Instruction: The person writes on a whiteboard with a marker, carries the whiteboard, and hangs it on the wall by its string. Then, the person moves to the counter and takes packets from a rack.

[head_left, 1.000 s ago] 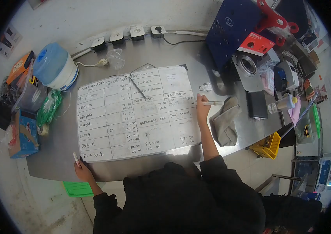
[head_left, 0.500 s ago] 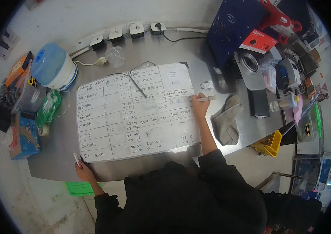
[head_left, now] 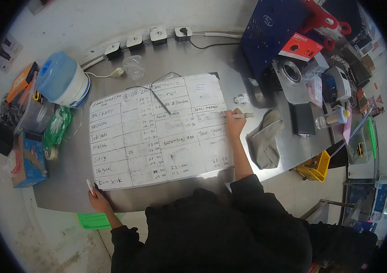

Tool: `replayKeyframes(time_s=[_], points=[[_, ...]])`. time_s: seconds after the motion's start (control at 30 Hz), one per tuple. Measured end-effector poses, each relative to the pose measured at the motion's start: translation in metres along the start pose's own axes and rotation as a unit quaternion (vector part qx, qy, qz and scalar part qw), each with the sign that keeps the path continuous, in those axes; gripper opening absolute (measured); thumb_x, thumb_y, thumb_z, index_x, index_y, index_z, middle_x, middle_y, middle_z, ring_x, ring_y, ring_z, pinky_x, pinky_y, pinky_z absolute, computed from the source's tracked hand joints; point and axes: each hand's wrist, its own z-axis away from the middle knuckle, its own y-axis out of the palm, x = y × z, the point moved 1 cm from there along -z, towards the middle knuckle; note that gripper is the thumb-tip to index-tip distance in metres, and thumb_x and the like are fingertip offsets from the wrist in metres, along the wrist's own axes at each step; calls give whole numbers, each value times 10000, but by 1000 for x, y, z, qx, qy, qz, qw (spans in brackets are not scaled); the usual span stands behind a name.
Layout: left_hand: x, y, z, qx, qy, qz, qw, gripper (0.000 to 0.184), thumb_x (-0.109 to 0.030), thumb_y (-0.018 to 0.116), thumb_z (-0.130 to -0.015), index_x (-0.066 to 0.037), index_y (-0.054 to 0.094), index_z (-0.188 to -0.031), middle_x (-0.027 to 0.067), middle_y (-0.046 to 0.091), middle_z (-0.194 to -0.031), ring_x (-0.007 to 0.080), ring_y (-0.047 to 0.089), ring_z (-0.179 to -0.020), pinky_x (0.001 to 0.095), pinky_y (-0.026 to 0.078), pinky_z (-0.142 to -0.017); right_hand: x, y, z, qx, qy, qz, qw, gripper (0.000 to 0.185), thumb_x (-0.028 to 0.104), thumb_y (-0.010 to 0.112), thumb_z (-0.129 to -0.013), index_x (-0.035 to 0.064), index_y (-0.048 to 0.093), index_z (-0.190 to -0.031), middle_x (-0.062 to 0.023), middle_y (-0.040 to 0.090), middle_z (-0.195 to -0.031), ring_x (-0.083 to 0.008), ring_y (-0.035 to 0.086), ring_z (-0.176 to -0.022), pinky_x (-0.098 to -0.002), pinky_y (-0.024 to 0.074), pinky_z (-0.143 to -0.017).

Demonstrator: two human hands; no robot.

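Observation:
A whiteboard (head_left: 182,160) with a ruled grid of handwritten names and times lies flat on the steel table. My right hand (head_left: 235,123) is closed round a whitish marker (head_left: 244,115), its knuckles over the board's right edge beside the "Nasi merah" box. At the board's lower left corner, my left hand (head_left: 98,200) grips a second white marker (head_left: 90,185) that points up. A thin dark cord (head_left: 159,97) loops over the top of the board. To the right of my right hand lies a crumpled grey cloth (head_left: 265,141).
A blue-and-white tub (head_left: 63,77), a green plastic bag (head_left: 57,128) and a blue box (head_left: 30,159) stand on the left. Sockets (head_left: 158,36) line the wall. A dark blue machine (head_left: 271,36), a black case (head_left: 302,120) and a clear bottle (head_left: 332,118) occupy the right side.
Almost nothing differs. The right hand and its marker have shifted very slightly at the board's right edge; the left hand stays at the corner.

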Motion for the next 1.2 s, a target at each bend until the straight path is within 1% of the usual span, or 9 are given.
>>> replayKeyframes(time_s=[0.07,0.13,0.27,0.33,0.57,0.63,0.73,0.83,1.2], points=[[-1,0,0,-13,6,2,1000,313,-313,511,-899,-10,556,-836,162,558,-713,326,515,-624,411,402,-578,2,0,2,1,14,11,1000,271,78,612,-745,21,427,-555,24,411,-510,-57,350,-521,-259,293,-475],[-1,1,0,-25,11,5,1000,313,-315,512,-899,-11,557,-834,161,558,-712,324,516,-623,410,401,-576,5,-2,3,-1,9,-58,998,270,74,608,-744,24,423,-553,22,417,-516,-55,352,-530,-257,298,-482],[0,0,1,-10,11,4,1000,311,-311,516,-898,-9,551,-832,158,548,-700,315,507,-612,401,400,-569,-7,1,-1,10,-13,-31,999,264,69,601,-744,26,420,-556,21,410,-517,-54,347,-536,-254,294,-485],[1,2,-1,-13,17,2,1000,308,-307,516,-898,-7,549,-832,158,546,-697,312,503,-609,398,400,-568,-6,1,-1,-50,13,-53,997,262,66,603,-745,27,420,-562,22,398,-516,-54,337,-534,-254,286,-482],[6,4,-2,4,8,9,1000,291,-288,514,-901,-6,555,-847,168,551,-701,319,506,-615,405,401,-573,1,0,1,-32,15,-41,999,269,65,605,-734,30,398,-565,24,384,-516,-53,328,-535,-251,274,-477],[4,2,-2,1,3,1,1000,289,-287,514,-901,-5,559,-854,170,554,-704,322,509,-619,408,402,-576,-5,1,2,-63,16,-37,997,275,67,599,-720,31,377,-563,23,368,-510,-57,323,-533,-257,276,-475],[4,1,0,4,8,16,1000,285,-286,514,-899,-7,567,-869,171,561,-713,332,515,-629,413,405,-583,0,-1,1,-50,22,-19,998,269,67,589,-714,27,376,-554,20,364,-505,-62,322,-527,-269,288,-476],[7,4,-1,0,11,29,1000,289,-288,512,-896,-5,567,-871,172,563,-720,339,518,-636,416,407,-590,12,-4,4,-85,37,-64,994,256,63,580,-710,21,386,-548,16,371,-504,-67,322,-523,-271,293,-478],[1,2,-1,4,-6,8,1000,303,-301,513,-897,-6,555,-842,168,560,-714,332,524,-633,415,405,-585,4,-1,2,-74,24,-42,996,265,73,586,-727,25,392,-552,21,378,-505,-60,329,-531,-260,286,-477]])
